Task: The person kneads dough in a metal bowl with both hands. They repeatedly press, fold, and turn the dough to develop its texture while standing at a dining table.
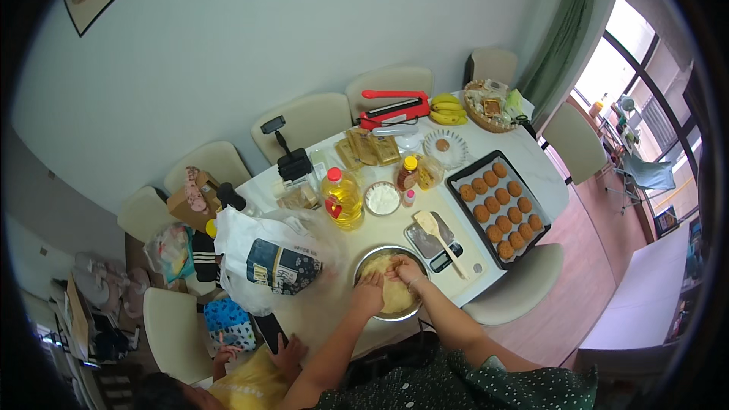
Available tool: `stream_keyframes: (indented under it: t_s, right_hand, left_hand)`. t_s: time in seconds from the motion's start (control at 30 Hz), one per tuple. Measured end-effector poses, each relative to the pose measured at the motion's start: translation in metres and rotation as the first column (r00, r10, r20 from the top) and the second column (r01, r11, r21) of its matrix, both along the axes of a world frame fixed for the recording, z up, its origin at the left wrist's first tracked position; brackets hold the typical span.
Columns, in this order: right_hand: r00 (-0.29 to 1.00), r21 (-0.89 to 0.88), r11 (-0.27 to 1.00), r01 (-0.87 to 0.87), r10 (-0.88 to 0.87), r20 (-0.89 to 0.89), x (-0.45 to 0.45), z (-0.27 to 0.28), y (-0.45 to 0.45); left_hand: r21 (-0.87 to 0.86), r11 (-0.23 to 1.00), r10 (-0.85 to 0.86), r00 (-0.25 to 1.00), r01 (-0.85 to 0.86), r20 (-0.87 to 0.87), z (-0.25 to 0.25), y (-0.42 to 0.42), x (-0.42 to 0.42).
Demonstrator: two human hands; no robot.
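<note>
A metal mixing bowl (pixel 398 316) stands near the table's front edge, holding a mass of pale yellow dough (pixel 396 298). Inside it, my left hand (pixel 369 294) lies on the dough's left side, palm down with the fingers stretched out. My right hand (pixel 405 271) touches the dough at the upper right, its fingers bent; whether they grip any dough is hard to see. Just right of the bowl is a digital kitchen scale (pixel 420 242), with a dough-smeared spatula (pixel 428 224) lying across it. Beyond the bowl sits a dish of white powder (pixel 383 199).
A baking tray (pixel 499 155) of brown cookies (pixel 502 196) lies right. An oil bottle (pixel 342 200), a honey-coloured bottle (pixel 408 174) and a large white bag (pixel 239 239) stand beyond and left. Close at left, another person's hand (pixel 289 351) rests by a phone (pixel 269 329).
</note>
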State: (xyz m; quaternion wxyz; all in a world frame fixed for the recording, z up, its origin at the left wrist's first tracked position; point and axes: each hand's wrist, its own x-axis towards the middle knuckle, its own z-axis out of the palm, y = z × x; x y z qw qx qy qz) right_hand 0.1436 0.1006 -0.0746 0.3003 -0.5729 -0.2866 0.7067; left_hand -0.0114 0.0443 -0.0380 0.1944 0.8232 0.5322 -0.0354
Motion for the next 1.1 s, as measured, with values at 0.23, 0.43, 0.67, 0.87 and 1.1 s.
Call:
stream_keyframes:
  t_s: [0.23, 0.43, 0.67, 0.87, 1.1]
  right_hand:
    - [0.827, -0.150, 0.980, 0.133, -0.193, -0.528, 0.016, 0.033, 0.001]
    - [0.483, -0.279, 0.930, 0.241, -0.364, -0.796, 0.024, 0.029, -0.008]
    - [0.423, -0.325, 0.906, 0.272, -0.416, -0.805, 0.017, 0.017, -0.024]
    - [0.305, -0.307, 0.919, 0.246, -0.374, -0.876, 0.021, 0.005, -0.030]
    - [0.300, -0.450, 0.875, 0.179, -0.484, -0.822, 0.011, 0.018, -0.040]
  left_hand:
    - [0.107, 0.990, 0.085, 0.991, -0.096, 0.101, 0.000, 0.006, 0.012]
    - [0.292, 0.954, -0.132, 0.778, -0.068, 0.614, 0.047, -0.019, 0.045]
    - [0.160, 0.983, -0.032, 0.790, -0.085, 0.612, 0.027, -0.034, 0.047]
    - [0.127, 0.991, -0.027, 0.847, -0.048, 0.531, 0.024, -0.028, 0.046]
    - [0.121, 0.992, -0.024, 0.888, -0.036, 0.458, -0.005, -0.010, 0.026]
